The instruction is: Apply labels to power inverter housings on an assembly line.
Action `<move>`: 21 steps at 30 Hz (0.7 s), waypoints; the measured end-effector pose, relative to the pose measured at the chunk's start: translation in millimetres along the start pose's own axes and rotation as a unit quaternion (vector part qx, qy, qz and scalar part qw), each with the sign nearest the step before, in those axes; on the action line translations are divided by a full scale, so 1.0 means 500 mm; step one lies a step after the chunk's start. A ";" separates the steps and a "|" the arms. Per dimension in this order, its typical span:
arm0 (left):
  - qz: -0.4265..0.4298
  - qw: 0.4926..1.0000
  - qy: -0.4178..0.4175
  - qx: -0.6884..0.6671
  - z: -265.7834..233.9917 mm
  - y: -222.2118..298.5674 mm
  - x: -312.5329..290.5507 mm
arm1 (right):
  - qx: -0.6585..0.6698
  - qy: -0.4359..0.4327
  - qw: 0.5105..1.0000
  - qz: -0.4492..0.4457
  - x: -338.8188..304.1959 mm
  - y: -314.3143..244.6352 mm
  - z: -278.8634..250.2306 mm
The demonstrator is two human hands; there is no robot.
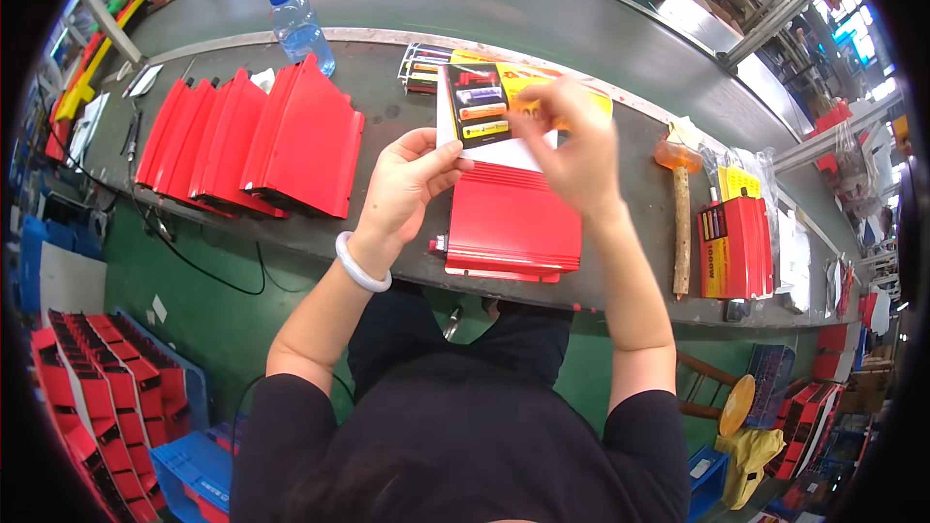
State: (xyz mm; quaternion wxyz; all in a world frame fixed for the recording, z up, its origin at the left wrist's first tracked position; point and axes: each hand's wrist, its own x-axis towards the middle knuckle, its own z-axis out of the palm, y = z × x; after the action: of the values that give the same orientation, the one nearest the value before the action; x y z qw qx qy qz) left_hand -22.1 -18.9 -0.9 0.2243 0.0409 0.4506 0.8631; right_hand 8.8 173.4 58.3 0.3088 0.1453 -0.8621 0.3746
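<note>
My left hand [407, 179] pinches the lower left corner of a printed label sheet [480, 102], black and yellow with a white backing. My right hand [572, 140] is raised in front of the sheet's middle, fingers curled and smeared by motion; whether they grip the sheet is unclear. Below both hands a red finned metal case [513, 223] lies flat on the dark workbench [387, 102], a connector showing on its left end. Behind the sheet rests a stack of similar printed labels [422, 68], partly covered.
Several red cases [305, 140] stand in a row at left, near a water bottle [302, 29]. At right lie a mallet [681, 203] and a labelled red case [741, 247]. A cable [208, 273] hangs off the front edge. Blue crates [189, 475] and a stool [738, 405] stand on the floor.
</note>
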 end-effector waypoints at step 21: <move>0.049 0.994 -0.048 0.088 0.042 -0.008 -0.021 | -0.082 0.020 0.993 -0.078 -0.063 -0.018 0.010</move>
State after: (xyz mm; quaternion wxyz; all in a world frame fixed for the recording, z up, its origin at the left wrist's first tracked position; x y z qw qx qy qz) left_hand -5.4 -5.4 9.8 0.1985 0.1238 0.5112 0.8270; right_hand 35.2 164.1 40.2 0.3647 0.1787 -0.8698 0.2802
